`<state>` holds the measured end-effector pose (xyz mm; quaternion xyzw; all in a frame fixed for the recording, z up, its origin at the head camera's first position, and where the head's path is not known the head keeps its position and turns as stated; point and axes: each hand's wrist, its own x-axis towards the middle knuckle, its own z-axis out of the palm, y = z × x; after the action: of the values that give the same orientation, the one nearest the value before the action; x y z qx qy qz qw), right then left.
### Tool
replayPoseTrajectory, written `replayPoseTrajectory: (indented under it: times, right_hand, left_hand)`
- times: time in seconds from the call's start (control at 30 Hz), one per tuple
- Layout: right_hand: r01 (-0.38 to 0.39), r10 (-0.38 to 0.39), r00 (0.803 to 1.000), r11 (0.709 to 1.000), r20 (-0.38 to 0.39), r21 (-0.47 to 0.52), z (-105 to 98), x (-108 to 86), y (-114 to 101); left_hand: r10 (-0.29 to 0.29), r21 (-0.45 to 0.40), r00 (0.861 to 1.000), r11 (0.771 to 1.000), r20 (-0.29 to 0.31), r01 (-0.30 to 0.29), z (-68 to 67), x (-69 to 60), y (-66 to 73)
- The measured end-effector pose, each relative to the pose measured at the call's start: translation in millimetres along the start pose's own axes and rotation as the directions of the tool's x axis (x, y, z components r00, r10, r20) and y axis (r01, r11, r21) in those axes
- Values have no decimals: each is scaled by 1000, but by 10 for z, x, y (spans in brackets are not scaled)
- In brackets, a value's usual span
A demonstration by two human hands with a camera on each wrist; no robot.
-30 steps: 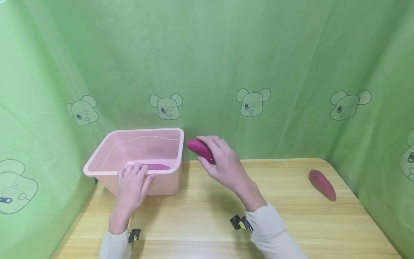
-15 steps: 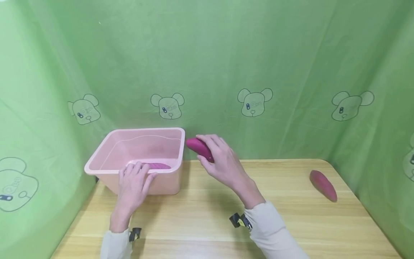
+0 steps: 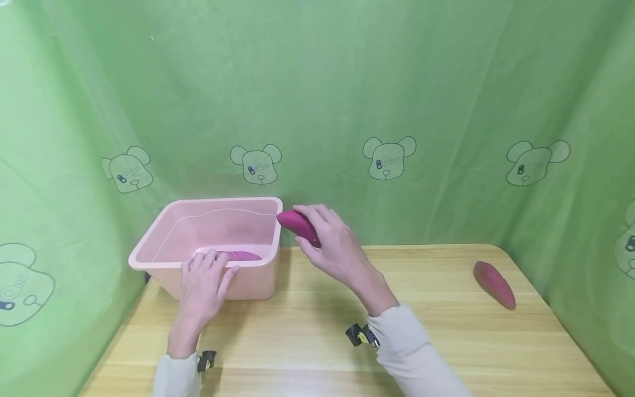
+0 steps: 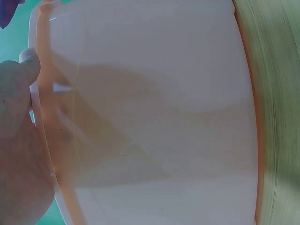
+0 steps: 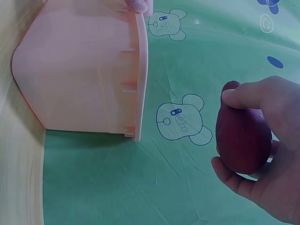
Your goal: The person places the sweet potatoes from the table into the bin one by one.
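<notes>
My right hand (image 3: 337, 248) holds a dark magenta sweet potato (image 3: 297, 225) in the air, its tapered end at the right rim of a pink plastic bin (image 3: 208, 281). In the right wrist view, thumb and fingers wrap around the sweet potato (image 5: 241, 133). My left hand (image 3: 203, 286) grips the bin's front rim, fingers over the edge; the left wrist view shows the thumb at the rim of the bin (image 4: 154, 112). Inside the bin lies a long purple-pink thing (image 3: 243, 256) with ridges, partly hidden by the rim and left hand.
Another sweet potato (image 3: 494, 284) lies on the wooden table (image 3: 307, 342) at the right. A green curtain (image 3: 317, 99) printed with bear heads encloses the back and sides, close behind the bin.
My right hand has moved slightly left with the sweet potato, bringing it to the bin's right rim. The left hand keeps its place on the front rim.
</notes>
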<state>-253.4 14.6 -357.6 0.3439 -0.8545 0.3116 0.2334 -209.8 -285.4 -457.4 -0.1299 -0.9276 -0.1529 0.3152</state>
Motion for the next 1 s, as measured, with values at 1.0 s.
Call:
replayPoseTrajectory:
  times: [1.0]
  right_hand:
    - [26,-25,999,1000,31,-18,75,198,-145]
  left_hand:
    - [6,-1,1000,1000,-10,-6,3,-2,-5]
